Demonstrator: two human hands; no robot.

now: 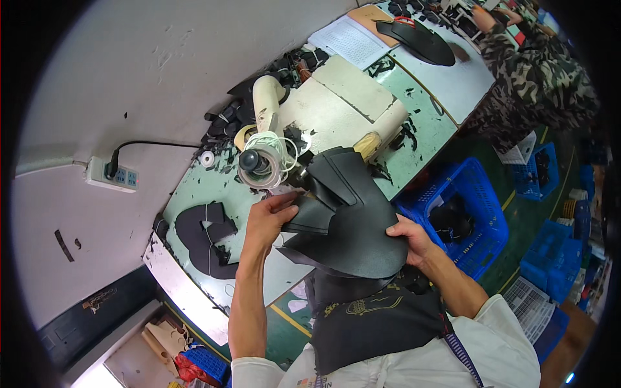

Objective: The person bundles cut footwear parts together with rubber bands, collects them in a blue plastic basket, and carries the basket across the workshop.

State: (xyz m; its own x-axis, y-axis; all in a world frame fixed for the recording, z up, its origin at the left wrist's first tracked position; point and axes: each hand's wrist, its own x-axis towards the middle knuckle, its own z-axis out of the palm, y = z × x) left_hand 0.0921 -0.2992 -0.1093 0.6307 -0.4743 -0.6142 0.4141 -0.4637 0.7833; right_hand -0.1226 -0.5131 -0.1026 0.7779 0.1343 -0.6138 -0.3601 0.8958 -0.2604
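Note:
A large curved piece of black leather-like material (362,226) with folded flaps is held up in front of me, beside a cream-coloured machine (343,90). My left hand (264,223) grips its left flap, thumb near the edge and fingers reaching toward the machine's working end. At the right edge, my right hand (413,238) pinches the piece with the thumb on top; the other fingers are mostly hidden beneath. The machine's round dark knob (253,161) and a ring of pale cord stand just beyond my left hand. Part of the working end is hidden behind the piece.
Flat black pieces tied with string (194,236) lie on the table (265,284) at left. A blue plastic basket (479,226) with black pieces stands at right. Black scraps lie around the machine. A power strip (113,174) is on the wall. Another person's camouflage sleeve (543,77) shows far right.

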